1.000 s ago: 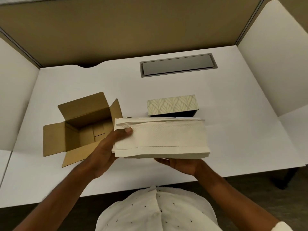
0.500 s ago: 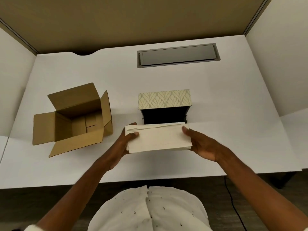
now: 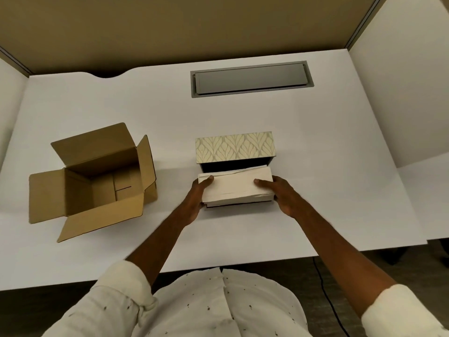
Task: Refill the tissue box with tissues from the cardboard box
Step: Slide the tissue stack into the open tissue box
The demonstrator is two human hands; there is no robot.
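Note:
A tissue box with a cream leaf pattern lies on its side at the desk's middle, its dark open side facing me. A white stack of tissues sits at that opening, its far edge just inside. My left hand grips the stack's left end, thumb on top. My right hand grips its right end, thumb on top too. The brown cardboard box stands to the left with all flaps open; I see no tissues inside it.
The white desk has a grey cable hatch at the back. Tan and white partition walls enclose the back and both sides. A black cable runs on the floor below the desk's front edge.
Both hands carried the tissue stack down and away from me, up to the tissue box's open side. The right hand shifted from under the stack to its right end.

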